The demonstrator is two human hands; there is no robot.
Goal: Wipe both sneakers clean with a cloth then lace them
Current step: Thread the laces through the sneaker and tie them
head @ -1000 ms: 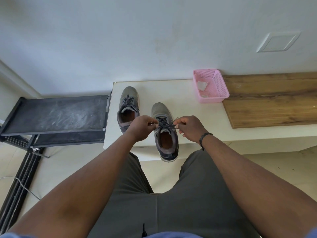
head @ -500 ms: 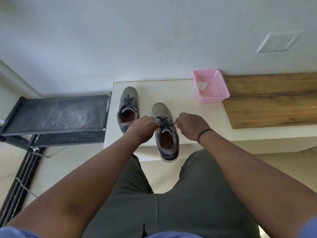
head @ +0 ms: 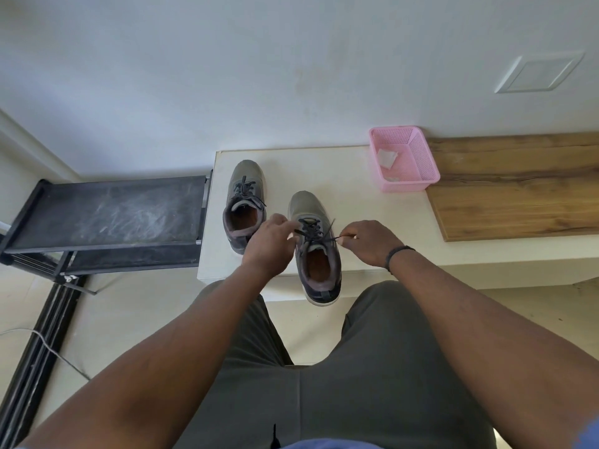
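A plain room in a home is showing: a low white counter [head: 324, 163] sitting against a bare white wall [head: 227, 76], a black shoe rack [head: 107, 215] standing beside it, pale floor tiles [head: 129, 319] lying beneath.

You are looking down at a white wall [head: 227, 76] that is filling the upper half of the view, with a white square plate [head: 539, 72] sitting flush in it at the upper right. A white bench top [head: 327, 170] is running along the foot of that wall, and a wooden board [head: 518, 189] is lying on its right part. A pink mesh basket [head: 418, 170] is standing just beside the board's left edge (something pale is lying inside it). To the left, a black shelf [head: 107, 215] with a dusty surface is butting against the bench's end. Pale floor [head: 129, 319] is showing below, and a thin cable [head: 48, 346] is trailing across it at the left. Soft, even light is falling over everything.
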